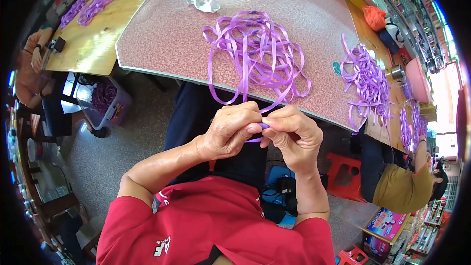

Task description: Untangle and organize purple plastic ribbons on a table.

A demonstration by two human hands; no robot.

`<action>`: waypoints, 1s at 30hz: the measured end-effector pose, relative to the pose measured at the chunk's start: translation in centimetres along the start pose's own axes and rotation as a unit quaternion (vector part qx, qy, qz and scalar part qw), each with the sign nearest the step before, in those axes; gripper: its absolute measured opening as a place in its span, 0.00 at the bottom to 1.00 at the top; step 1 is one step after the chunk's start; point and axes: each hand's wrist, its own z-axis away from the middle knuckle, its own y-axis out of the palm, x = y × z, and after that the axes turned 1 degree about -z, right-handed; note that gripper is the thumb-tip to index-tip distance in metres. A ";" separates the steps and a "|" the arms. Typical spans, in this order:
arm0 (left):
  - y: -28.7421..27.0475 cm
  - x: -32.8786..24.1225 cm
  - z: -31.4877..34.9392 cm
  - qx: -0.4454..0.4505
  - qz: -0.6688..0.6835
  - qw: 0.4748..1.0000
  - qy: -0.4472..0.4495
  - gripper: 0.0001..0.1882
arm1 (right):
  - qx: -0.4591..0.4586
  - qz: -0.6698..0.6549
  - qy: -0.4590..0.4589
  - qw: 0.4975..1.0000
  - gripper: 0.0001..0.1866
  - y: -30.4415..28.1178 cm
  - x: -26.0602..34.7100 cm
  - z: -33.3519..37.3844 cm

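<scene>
Just past the table's near edge, both hands meet in front of my body. My left hand (229, 131) is closed, thumb and fingers pinching a purple ribbon by a small darker purple piece (263, 125). From the other side my right hand (296, 135) pinches the same spot with thumb and forefinger. What the small piece is I cannot make out between the fingertips. The ribbon runs from my hands up to a loose, looped heap of purple ribbons (255, 51) on the pink speckled table (162, 44). Several darker purple bits show within that heap.
Another purple ribbon heap (368, 76) hangs over the table's right edge. A crumpled white piece (205, 4) lies farther back. More ribbons (100, 5) are on the wooden table at left, above a plastic bin (120, 100). One person sits at each side; a red stool (345, 176) stands right.
</scene>
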 end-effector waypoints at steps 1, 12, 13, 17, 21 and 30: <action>-0.1 0.1 0.0 0.001 0.000 1.000 0.000 0.08 | 0.004 0.001 -0.004 1.000 0.07 -0.1 -0.2 0.0; -0.4 0.2 -0.9 0.054 0.004 0.997 -0.053 0.14 | 0.000 0.148 -0.029 0.989 0.08 -1.3 0.1 -0.4; -0.7 -0.3 -1.2 0.075 -0.008 0.995 -0.070 0.11 | 0.008 0.182 -0.032 0.983 0.08 -1.4 0.3 -0.5; -1.2 -0.9 -1.4 0.100 -0.024 0.992 -0.079 0.08 | -0.029 0.124 -0.002 0.992 0.11 -1.2 0.2 0.3; -1.3 -0.7 -0.9 0.098 -0.017 0.992 -0.082 0.09 | -0.050 0.105 0.008 0.993 0.10 -0.9 0.4 0.5; -0.9 -0.7 -1.1 0.090 -0.076 0.993 0.009 0.08 | -0.046 0.183 -0.037 0.981 0.08 -0.4 1.0 0.6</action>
